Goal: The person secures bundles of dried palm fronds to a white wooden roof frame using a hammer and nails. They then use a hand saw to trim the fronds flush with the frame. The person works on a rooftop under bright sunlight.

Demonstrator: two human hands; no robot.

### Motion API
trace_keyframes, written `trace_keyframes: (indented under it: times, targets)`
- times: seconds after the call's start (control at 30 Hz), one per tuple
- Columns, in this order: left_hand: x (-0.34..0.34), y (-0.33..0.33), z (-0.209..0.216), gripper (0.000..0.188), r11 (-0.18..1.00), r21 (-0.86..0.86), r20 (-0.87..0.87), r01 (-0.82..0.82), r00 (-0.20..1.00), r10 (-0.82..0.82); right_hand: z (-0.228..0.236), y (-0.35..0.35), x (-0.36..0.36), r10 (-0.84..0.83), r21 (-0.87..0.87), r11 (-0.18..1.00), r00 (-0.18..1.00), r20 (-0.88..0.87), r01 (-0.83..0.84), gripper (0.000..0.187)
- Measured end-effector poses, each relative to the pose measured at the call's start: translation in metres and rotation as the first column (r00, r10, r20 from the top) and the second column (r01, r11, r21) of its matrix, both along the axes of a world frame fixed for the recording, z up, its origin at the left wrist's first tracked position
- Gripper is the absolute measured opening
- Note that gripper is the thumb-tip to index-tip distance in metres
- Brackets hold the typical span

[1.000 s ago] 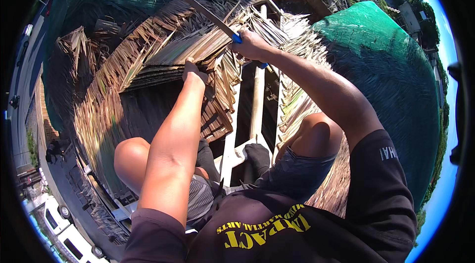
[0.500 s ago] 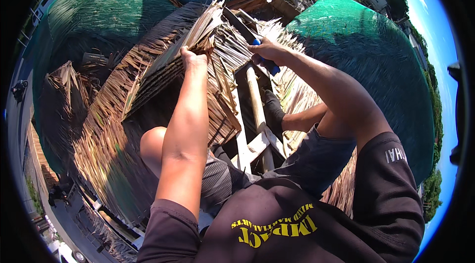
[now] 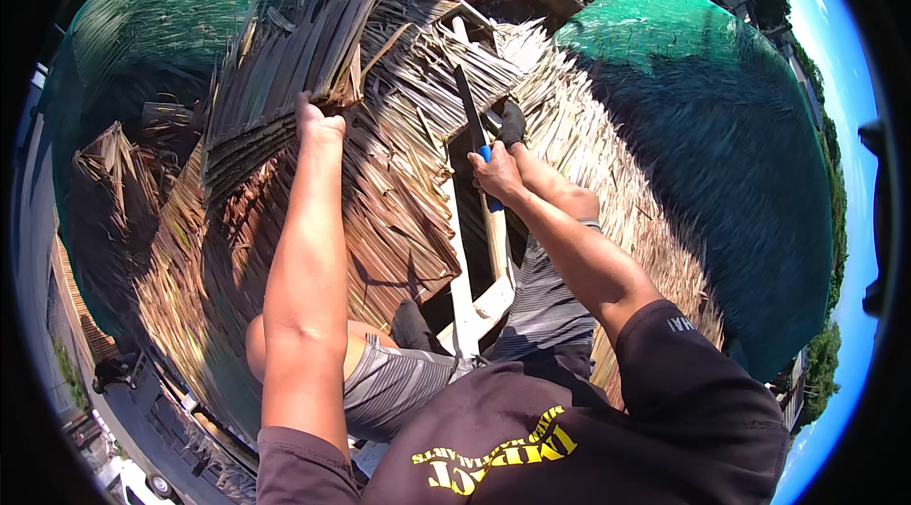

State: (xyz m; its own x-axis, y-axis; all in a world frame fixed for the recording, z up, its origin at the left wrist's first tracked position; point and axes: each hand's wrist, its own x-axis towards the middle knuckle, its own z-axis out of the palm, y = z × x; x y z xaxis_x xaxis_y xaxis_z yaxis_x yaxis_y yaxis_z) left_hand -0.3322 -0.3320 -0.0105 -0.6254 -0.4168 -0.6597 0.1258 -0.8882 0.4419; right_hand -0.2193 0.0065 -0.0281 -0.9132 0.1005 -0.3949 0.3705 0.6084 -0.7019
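My left hand (image 3: 320, 121), arm stretched forward, grips the near edge of a stack of dried palm-leaf thatch panels (image 3: 292, 68). The stack is tilted up over the left part of the thatched roof (image 3: 394, 192). My right hand (image 3: 497, 175) is wrapped round the blue handle of a machete (image 3: 469, 108). Its long dark blade points away and slightly left, above the thatch beside a gap in the roof. Pale wooden poles (image 3: 458, 268) show in that gap, below my right hand.
My right foot (image 3: 512, 123) rests on the roof by the gap; my left foot (image 3: 410, 327) is at its near left side. Green net-covered thatched roofs (image 3: 702, 144) stand right, left and behind. Far below on the left is a road with a white vehicle (image 3: 138, 486).
My left hand has swung the thatch stack left and away from the gap. My right hand has drawn the machete nearer. My right foot has moved farther forward.
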Motion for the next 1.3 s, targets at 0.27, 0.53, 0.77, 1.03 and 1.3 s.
trace_keyframes:
  times: [0.27, 0.53, 0.77, 1.03, 1.3]
  targets:
    - [0.039, 0.088, -0.246, 0.048, 0.998, 0.068, 0.562, 0.001, 0.826, -0.039, -0.168, 0.056, -0.007, 0.200, 0.195, 0.946, 0.940, 0.276, -0.258, 0.041]
    - [0.045, 0.076, -0.311, 0.051, 0.993, 0.027, 0.452, 0.117, 0.884, -0.116, -0.122, 0.062, -0.042, 0.194, 0.191, 0.951, 0.949, 0.247, -0.244, 0.041]
    - [0.053, 0.065, -0.306, 0.050, 0.991, 0.014, 0.483, 0.132, 0.867, -0.122, -0.099, 0.056, -0.052, -0.032, -0.096, 0.995, 0.930, -0.367, -0.003, 0.022]
    - [0.061, 0.096, -0.316, 0.056, 0.993, 0.060, 0.559, 0.097, 0.822, -0.114, -0.155, 0.092, -0.002, 0.091, 0.351, 0.905, 0.916, 0.390, -0.240, 0.033]
    - [0.074, 0.111, -0.332, 0.055, 0.990, 0.070, 0.517, 0.119, 0.845, -0.138, -0.071, 0.047, -0.061, 0.130, 0.100, 0.988, 0.979, -0.157, -0.115, 0.025]
